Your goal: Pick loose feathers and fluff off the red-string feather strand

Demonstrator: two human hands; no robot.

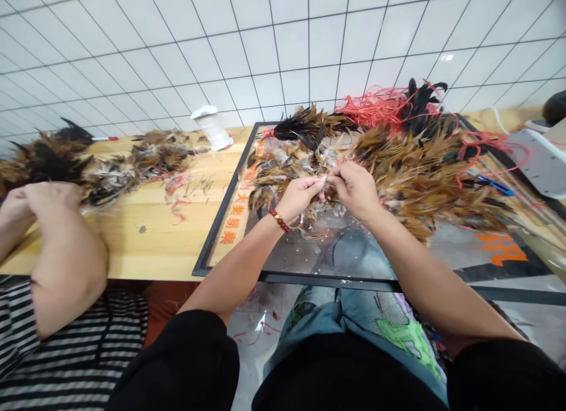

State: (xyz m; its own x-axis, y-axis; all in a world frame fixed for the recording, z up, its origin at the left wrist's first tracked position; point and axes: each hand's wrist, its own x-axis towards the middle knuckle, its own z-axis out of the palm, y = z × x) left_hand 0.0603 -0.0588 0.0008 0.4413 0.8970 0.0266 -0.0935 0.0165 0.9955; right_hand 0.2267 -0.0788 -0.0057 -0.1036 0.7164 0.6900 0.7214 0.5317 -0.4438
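My left hand (303, 194) and my right hand (355, 187) meet fingertip to fingertip over a framed clear panel. Both are closed in a pinch. Something small and pale shows between the fingers, too small to name. Just behind and left of them lie loose brown and grey feathers (276, 169). A thick heap of golden-brown feathers (413, 163) spreads to the right, close by my right hand. A bundle of dark feathers (305, 125) tied with red at one end lies behind the hands.
Tangled pink-red string (375, 109) is piled at the back beside black feathers (422, 104). A white spool (212, 128) stands on the wooden table (163, 240). Blue-handled scissors or snips (495, 185) lie right. At left, a co-worker's hands (42, 199) are near more feathers (44, 163).
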